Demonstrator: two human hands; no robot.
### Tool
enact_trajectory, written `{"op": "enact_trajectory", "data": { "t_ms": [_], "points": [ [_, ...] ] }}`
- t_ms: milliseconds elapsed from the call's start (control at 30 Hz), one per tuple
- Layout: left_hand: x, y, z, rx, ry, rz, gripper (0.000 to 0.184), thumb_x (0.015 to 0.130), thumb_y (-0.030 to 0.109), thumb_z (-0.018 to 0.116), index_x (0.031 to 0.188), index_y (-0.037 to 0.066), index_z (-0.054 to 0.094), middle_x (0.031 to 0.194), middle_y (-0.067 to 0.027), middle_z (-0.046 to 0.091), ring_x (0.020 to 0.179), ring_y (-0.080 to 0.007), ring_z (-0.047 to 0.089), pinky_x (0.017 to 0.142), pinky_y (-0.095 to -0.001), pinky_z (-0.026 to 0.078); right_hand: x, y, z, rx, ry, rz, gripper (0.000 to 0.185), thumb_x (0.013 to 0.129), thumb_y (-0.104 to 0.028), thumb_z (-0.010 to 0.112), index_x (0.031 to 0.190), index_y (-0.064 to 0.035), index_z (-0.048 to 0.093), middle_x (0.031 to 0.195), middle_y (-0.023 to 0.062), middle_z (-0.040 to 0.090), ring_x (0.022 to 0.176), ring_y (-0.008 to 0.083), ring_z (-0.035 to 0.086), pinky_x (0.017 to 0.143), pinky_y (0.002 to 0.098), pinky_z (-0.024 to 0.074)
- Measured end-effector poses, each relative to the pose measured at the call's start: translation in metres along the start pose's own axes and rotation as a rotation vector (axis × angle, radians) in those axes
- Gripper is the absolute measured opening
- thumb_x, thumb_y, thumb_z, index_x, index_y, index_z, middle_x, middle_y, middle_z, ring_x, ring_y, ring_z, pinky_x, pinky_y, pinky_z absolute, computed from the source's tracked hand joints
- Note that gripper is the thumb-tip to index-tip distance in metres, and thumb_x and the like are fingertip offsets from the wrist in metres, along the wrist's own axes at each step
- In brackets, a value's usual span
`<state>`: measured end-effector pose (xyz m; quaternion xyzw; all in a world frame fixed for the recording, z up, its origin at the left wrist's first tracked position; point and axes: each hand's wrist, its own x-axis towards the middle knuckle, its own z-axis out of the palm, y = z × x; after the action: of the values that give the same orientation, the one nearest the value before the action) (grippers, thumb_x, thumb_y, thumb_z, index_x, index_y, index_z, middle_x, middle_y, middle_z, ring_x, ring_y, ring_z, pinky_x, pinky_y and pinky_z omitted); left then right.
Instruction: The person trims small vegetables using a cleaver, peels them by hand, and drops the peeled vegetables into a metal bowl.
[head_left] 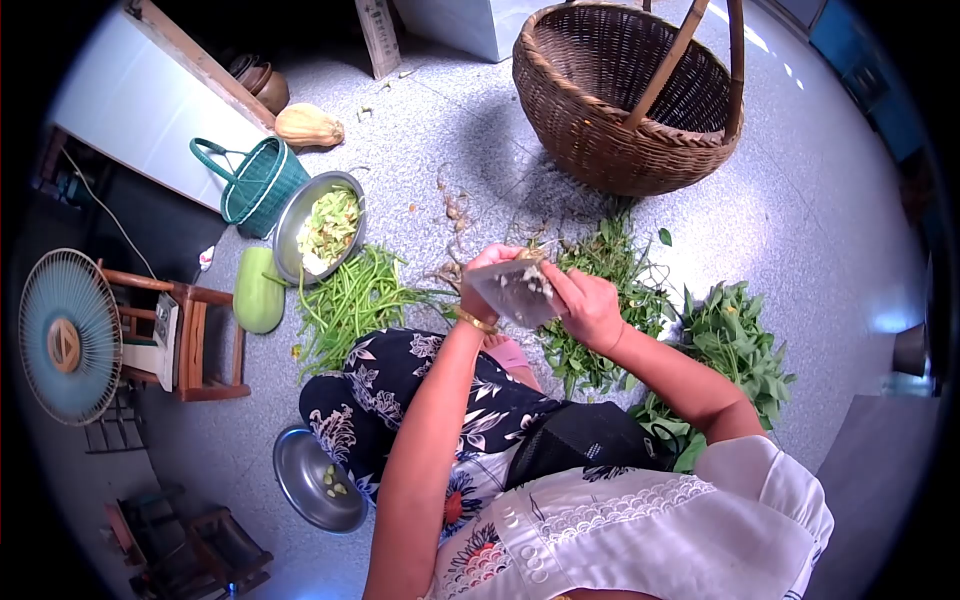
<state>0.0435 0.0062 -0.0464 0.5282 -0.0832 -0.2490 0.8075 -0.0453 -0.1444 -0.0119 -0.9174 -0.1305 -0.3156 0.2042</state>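
My right hand [592, 308] is closed at the right end of a wide cleaver [515, 295], whose handle is hidden. Pale bits cling to the flat of its blade. Behind the blade, my left hand [487, 266] is partly covered, its fingers closed around a small pale bulb [530, 254] that looks like garlic. Fingertips of both hands come close together there. On the floor just beyond lie more small bulbs with dry stems [455, 212]. Leafy green stalks [600, 270] are spread under and beside my right hand.
A large wicker basket [620, 150] stands ahead. To the left are long green beans [350, 305], a metal bowl of chopped vegetable [290, 225], a pale green gourd [260, 290], a green basket [265, 185], a squash [308, 126] and a fan [65, 340]. Another metal bowl [310, 500] sits lower left; leafy greens [735, 345] lie right.
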Motion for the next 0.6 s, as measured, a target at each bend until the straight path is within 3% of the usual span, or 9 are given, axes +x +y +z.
{"op": "enact_trajectory", "data": {
  "t_ms": [67, 233, 267, 333, 367, 467, 600],
  "points": [
    [-0.003, 0.013, 0.005, 1.157, 0.061, 0.647, 0.011, 0.072, 0.008, 0.058, 0.081, 0.001, 0.058, 0.077, -0.0068, 0.06, 0.068, -0.0124, 0.058, 0.061, -0.0219, 0.046, -0.001, 0.003, 0.0, -0.019, -0.021, 0.037, 0.036, 0.065, -0.012, 0.06, 0.101, -0.0088, 0.055, 0.057, 0.0032, 0.042, 0.045, 0.0161, 0.047, 0.042, 0.0288, 0.0401],
    [-0.007, 0.013, 0.013, 0.954, 0.074, 0.529, 0.011, 0.068, 0.005, 0.062, 0.078, 0.003, 0.06, 0.075, -0.0057, 0.061, 0.069, -0.0132, 0.059, 0.059, -0.0228, 0.046, -0.009, 0.009, 0.004, -0.024, -0.026, 0.073, 0.032, 0.069, -0.013, 0.057, 0.101, -0.0104, 0.054, 0.058, 0.0048, 0.044, 0.046, 0.0189, 0.048, 0.044, 0.0301, 0.0413],
    [-0.007, 0.011, 0.013, 0.77, 0.085, 0.437, 0.014, 0.067, 0.004, 0.063, 0.08, 0.002, 0.059, 0.076, -0.0059, 0.061, 0.07, -0.0127, 0.059, 0.061, -0.023, 0.046, -0.012, 0.011, 0.005, -0.028, -0.026, 0.076, 0.032, 0.069, -0.013, 0.057, 0.101, -0.0104, 0.054, 0.058, 0.0048, 0.044, 0.046, 0.0189, 0.048, 0.044, 0.0301, 0.0413],
    [-0.01, 0.015, 0.011, 0.514, 0.042, 0.149, 0.024, 0.065, -0.001, 0.065, 0.087, -0.001, 0.057, 0.082, -0.0068, 0.061, 0.074, -0.0114, 0.057, 0.067, -0.0235, 0.046, -0.017, 0.019, 0.011, -0.012, -0.197, 0.34, 0.025, 0.072, -0.013, 0.053, 0.098, -0.011, 0.055, 0.064, 0.01, 0.052, 0.052, 0.0257, 0.053, 0.048, 0.035, 0.0429],
    [-0.014, 0.022, 0.022, 0.379, 0.018, 0.149, 0.025, 0.066, 0.0, 0.066, 0.088, -0.002, 0.055, 0.085, -0.0081, 0.06, 0.076, -0.0113, 0.057, 0.071, -0.0233, 0.045, -0.023, 0.027, 0.014, -0.011, -0.196, 0.34, 0.025, 0.072, -0.013, 0.053, 0.098, -0.011, 0.055, 0.064, 0.01, 0.052, 0.052, 0.0257, 0.053, 0.048, 0.035, 0.0429],
    [-0.013, 0.024, 0.022, 0.414, 0.01, 0.19, 0.025, 0.068, -0.004, 0.063, 0.09, -0.002, 0.051, 0.086, -0.0068, 0.058, 0.079, -0.0115, 0.055, 0.072, -0.0228, 0.046, -0.034, 0.047, 0.018, 0.052, -0.311, 0.574, 0.021, 0.074, -0.012, 0.048, 0.095, -0.0099, 0.054, 0.075, 0.0169, 0.057, 0.064, 0.0343, 0.054, 0.056, 0.0426, 0.0427],
    [-0.01, 0.023, 0.023, 0.188, 0.033, 0.211, 0.029, 0.067, -0.003, 0.064, 0.092, -0.001, 0.051, 0.086, -0.0057, 0.058, 0.077, -0.0118, 0.056, 0.071, -0.0227, 0.045, -0.038, 0.046, 0.016, 0.138, -0.333, 0.694, 0.027, 0.072, -0.009, 0.05, 0.098, -0.0114, 0.054, 0.072, 0.0149, 0.057, 0.061, 0.032, 0.055, 0.055, 0.0402, 0.0429]
  ]
}}
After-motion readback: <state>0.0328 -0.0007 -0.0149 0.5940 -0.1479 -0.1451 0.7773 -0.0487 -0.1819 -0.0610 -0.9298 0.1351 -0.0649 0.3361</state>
